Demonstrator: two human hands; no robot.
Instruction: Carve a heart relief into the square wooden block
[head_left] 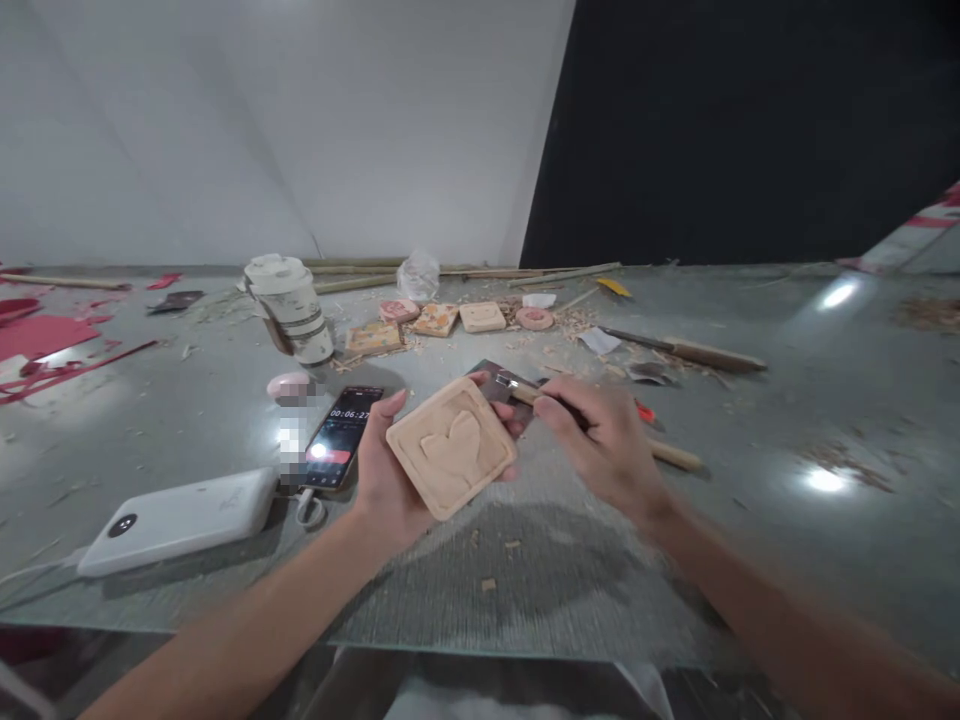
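My left hand (pixel 390 475) is closed around the edges of a square pale wooden block (pixel 452 450), tilted up towards me. A raised heart-like shape is carved inside its rim. Just right of the block, my right hand (pixel 600 430) grips a small wood-handled carving tool (pixel 525 393) with a shiny metal end pointing left; its blade shape is too small to make out. Under the tool lies a dark flat sheet (pixel 487 372), partly hidden by the hands. Beyond my right hand, another wooden handle (pixel 675 457) rests on the table.
A phone (pixel 341 435) showing a timer and a white power bank (pixel 180 520) lie at left. Behind them stands a lidded paper cup (pixel 292 305). Several carved pieces (pixel 482 317) sit among shavings at the back, with a wood-handled tool (pixel 705 355) at right.
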